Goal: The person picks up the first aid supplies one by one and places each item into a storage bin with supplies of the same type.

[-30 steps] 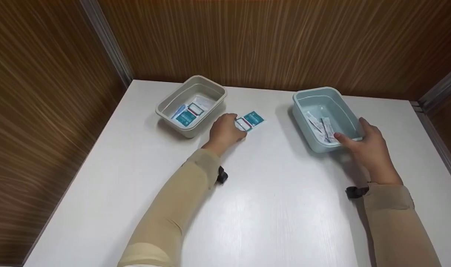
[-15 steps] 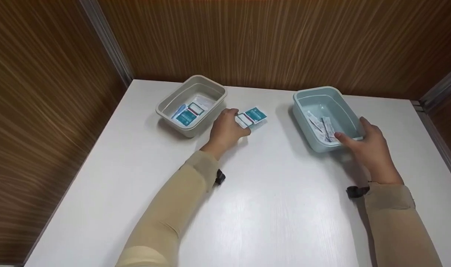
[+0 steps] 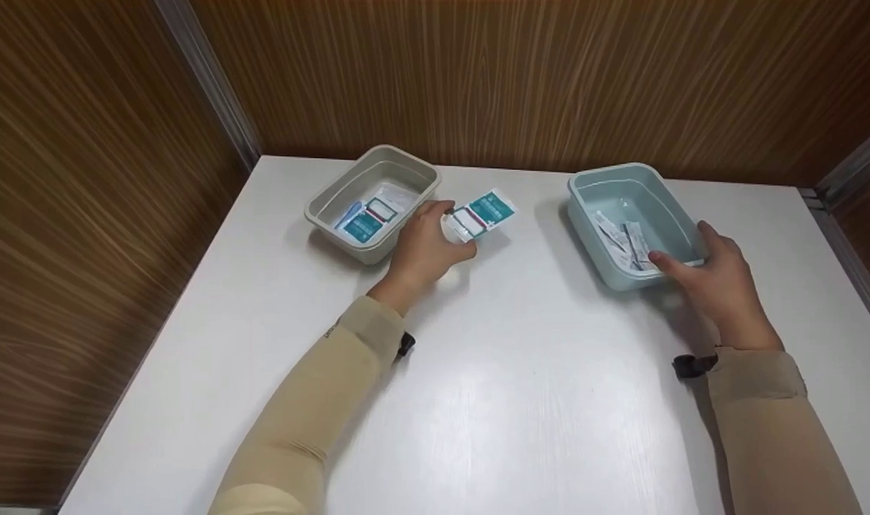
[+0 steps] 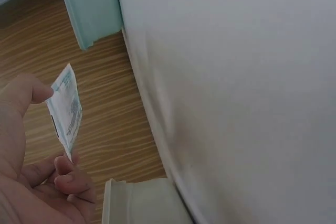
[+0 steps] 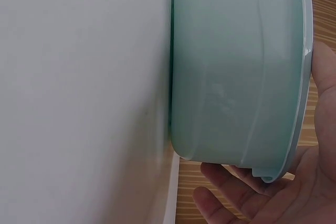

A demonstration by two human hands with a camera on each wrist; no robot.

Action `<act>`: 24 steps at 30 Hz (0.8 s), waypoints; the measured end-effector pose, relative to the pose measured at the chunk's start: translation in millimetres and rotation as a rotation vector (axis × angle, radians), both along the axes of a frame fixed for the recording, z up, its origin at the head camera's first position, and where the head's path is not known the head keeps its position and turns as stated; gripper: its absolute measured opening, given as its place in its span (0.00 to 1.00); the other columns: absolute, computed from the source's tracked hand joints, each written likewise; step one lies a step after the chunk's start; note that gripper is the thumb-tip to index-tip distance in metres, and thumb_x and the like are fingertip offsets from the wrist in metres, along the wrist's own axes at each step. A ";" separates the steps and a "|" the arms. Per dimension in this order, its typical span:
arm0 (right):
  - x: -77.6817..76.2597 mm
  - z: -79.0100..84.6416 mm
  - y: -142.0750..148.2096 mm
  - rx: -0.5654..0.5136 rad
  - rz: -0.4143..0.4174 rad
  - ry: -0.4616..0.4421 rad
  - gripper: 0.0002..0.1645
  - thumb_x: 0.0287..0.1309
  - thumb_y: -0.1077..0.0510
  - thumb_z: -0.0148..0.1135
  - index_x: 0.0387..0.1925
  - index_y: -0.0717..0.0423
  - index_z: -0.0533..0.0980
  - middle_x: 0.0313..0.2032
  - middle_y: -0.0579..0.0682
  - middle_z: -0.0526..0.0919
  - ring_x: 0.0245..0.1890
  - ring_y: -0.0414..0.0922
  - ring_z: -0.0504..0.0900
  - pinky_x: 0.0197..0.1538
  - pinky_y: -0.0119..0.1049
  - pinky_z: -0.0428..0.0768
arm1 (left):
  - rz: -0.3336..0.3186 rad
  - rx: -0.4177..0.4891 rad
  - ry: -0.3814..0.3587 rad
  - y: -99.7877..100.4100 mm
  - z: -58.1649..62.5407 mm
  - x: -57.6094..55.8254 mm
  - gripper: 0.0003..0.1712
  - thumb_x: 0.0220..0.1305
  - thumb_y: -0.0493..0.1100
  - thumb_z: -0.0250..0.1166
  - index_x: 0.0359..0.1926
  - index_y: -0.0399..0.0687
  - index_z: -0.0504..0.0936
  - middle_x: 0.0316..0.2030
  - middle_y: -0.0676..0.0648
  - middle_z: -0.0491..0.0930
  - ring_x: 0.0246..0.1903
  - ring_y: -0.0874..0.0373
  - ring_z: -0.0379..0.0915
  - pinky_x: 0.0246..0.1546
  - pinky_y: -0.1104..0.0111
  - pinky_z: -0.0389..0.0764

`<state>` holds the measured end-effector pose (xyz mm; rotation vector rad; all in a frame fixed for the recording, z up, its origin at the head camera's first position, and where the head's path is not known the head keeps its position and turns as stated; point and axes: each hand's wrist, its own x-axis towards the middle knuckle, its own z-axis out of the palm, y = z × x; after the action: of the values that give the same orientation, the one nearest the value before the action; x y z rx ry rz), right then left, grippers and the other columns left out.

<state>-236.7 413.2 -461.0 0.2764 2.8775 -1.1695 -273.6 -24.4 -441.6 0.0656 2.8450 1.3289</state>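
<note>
My left hand [image 3: 424,247] pinches a flat teal-and-white sachet [image 3: 486,213] between thumb and fingers, raised over the table just right of the beige tub [image 3: 319,209]. In the left wrist view the sachet [image 4: 67,109] stands nearly edge-on, its pale printed back showing. At the right, my right hand [image 3: 725,290] grips the near right corner of the light blue tub [image 3: 594,247], thumb over the rim and fingers outside. The right wrist view shows the wall of this tub [image 5: 231,77] with fingers [image 5: 226,182] spread beneath its corner.
Inside the beige tub lie a similar teal-and-white sachet [image 3: 363,227] and a small blue item [image 3: 350,212]. Slim white packets [image 3: 637,243] lie in the blue tub. A wood-grain panel [image 3: 478,86] rises behind the white table [image 3: 492,400], another at the left.
My left hand has lifted the sachet off the table and drawn back slightly left, toward the beige tub. My right hand stays on the blue tub's rim.
</note>
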 end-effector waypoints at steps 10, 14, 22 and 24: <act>-1.0 2.4 -1.1 -0.003 -0.012 -0.020 0.80 0.68 0.18 0.67 0.93 0.56 0.34 0.90 0.75 0.41 0.88 0.78 0.49 0.87 0.80 0.51 | 0.050 0.001 0.107 -33.5 32.4 3.8 0.46 0.68 0.51 0.83 0.82 0.51 0.73 0.80 0.48 0.74 0.76 0.51 0.73 0.86 0.56 0.73; -2.6 2.6 -1.7 0.002 -0.004 -0.004 0.78 0.69 0.19 0.66 0.93 0.56 0.34 0.90 0.76 0.42 0.88 0.79 0.50 0.86 0.81 0.52 | 0.090 -0.011 0.147 -56.7 39.7 -2.7 0.44 0.68 0.50 0.82 0.80 0.50 0.75 0.76 0.47 0.78 0.73 0.51 0.76 0.83 0.56 0.76; -0.2 -0.1 -0.6 0.023 -0.002 0.003 0.76 0.72 0.21 0.65 0.93 0.57 0.35 0.89 0.77 0.43 0.87 0.81 0.50 0.85 0.82 0.53 | 0.164 -0.064 0.114 -99.2 40.4 -13.8 0.46 0.70 0.51 0.80 0.83 0.50 0.72 0.78 0.46 0.76 0.77 0.50 0.73 0.83 0.54 0.77; 0.6 0.4 -0.7 0.019 0.000 0.010 0.75 0.73 0.22 0.65 0.93 0.58 0.36 0.89 0.78 0.43 0.87 0.81 0.51 0.85 0.82 0.52 | 0.177 -0.072 0.113 -108.0 40.0 -16.0 0.46 0.71 0.51 0.80 0.83 0.49 0.72 0.78 0.46 0.76 0.78 0.49 0.72 0.84 0.53 0.76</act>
<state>-236.1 412.4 -460.6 0.2720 2.8990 -1.1473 -289.6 -132.5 -401.6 -0.1184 3.0543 1.2875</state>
